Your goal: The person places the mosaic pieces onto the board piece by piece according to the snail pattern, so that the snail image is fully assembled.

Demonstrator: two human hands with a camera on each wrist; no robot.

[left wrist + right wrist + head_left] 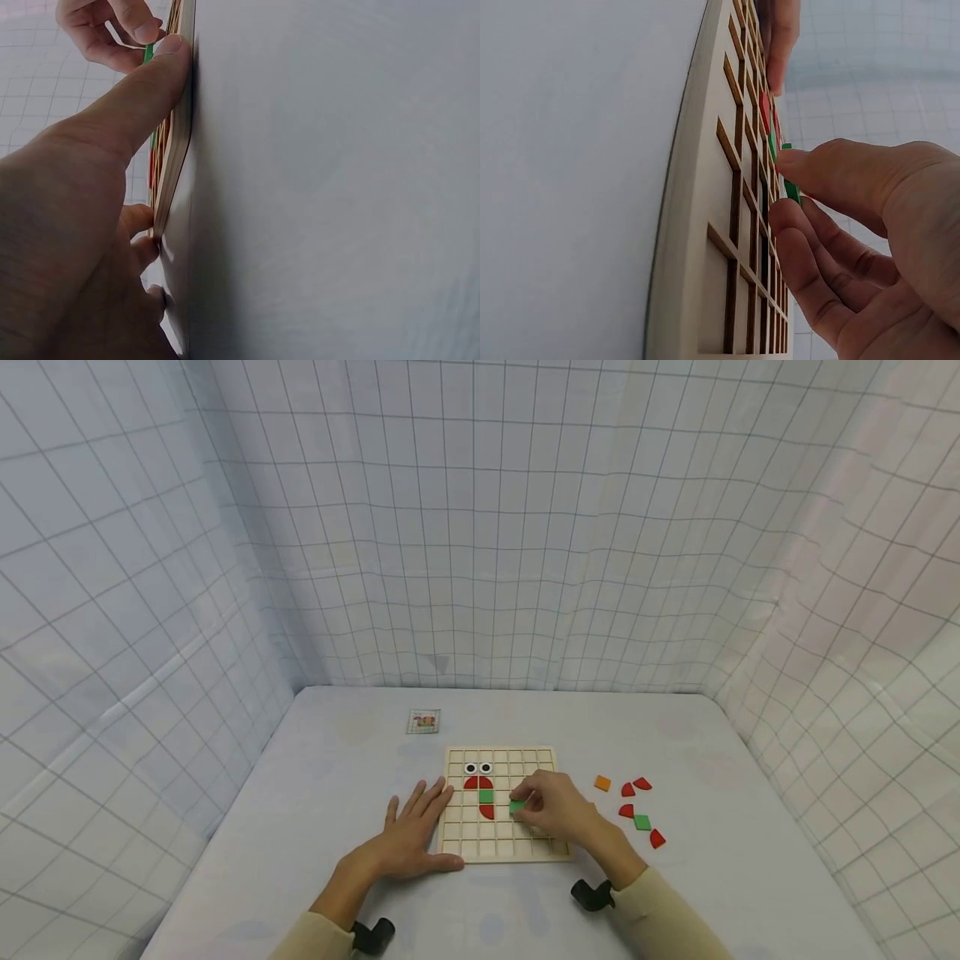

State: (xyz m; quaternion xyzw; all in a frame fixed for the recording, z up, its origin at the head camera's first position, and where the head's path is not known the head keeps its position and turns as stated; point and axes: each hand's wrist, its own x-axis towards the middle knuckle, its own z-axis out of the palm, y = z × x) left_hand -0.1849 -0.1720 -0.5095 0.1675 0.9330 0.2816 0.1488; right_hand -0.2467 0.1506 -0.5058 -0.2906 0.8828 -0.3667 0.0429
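A wooden grid board [459, 849] lies flat on the table. My left hand [411, 842] rests at its left edge with fingers spread, the thumb touching the near edge. Over the board's middle, my right hand [553, 806] pinches a green square tile [517, 807] between thumb and fingers; the right wrist view shows this green tile [791, 180] tilted up at the grid. Set in the board are two round eye pieces [478, 768], two red quarter-circle tiles [477, 783] below them, a green square [486, 796], and another red quarter-circle [487, 812].
Right of the board lie an orange square [603, 783], several loose red quarter-circles [657, 838] and a green diamond-shaped tile [642, 822]. A small picture card [423, 721] lies behind the board on the left. Grid-patterned sheets [480, 527] enclose the white table [300, 793].
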